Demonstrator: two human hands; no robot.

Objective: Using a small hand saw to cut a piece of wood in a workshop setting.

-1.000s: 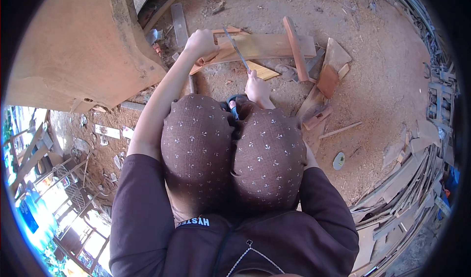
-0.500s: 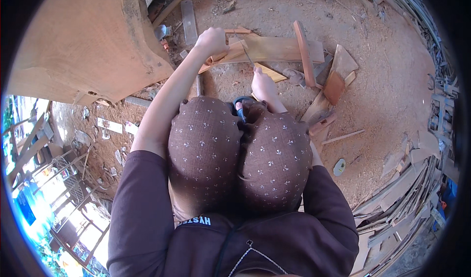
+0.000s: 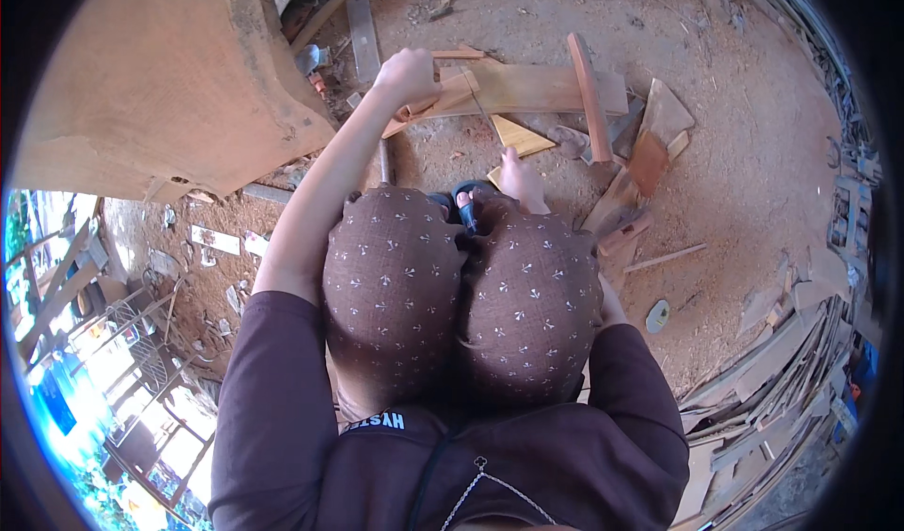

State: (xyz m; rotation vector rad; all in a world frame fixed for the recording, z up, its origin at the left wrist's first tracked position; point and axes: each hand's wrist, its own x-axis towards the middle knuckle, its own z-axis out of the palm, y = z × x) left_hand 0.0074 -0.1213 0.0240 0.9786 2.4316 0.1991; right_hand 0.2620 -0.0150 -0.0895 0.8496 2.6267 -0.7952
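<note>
Out ahead on the left, my left hand (image 3: 407,77) is closed and presses on a small wooden piece (image 3: 458,90) that lies over a broad plank (image 3: 537,90). Its fingertips are mostly hidden from above. Closer to my knees, my right hand (image 3: 520,178) is wrapped round the near end of a thin, long-bladed tool (image 3: 484,107), possibly a saw. The blade slants forward and left and meets the small wooden piece. Just beyond the right hand, a yellowish triangular offcut (image 3: 520,136) rests on the ground.
A reddish wooden bar (image 3: 589,98) lies across the plank's right end, with several offcuts (image 3: 650,162) beside it. At upper left stands a large wooden slab (image 3: 169,79). Stacked thin boards (image 3: 777,390) line the right side. A metal rack (image 3: 137,343) stands at lower left.
My right hand has drawn back toward my knees and slightly right, pulling the blade with it. My left hand stays at the wooden piece.
</note>
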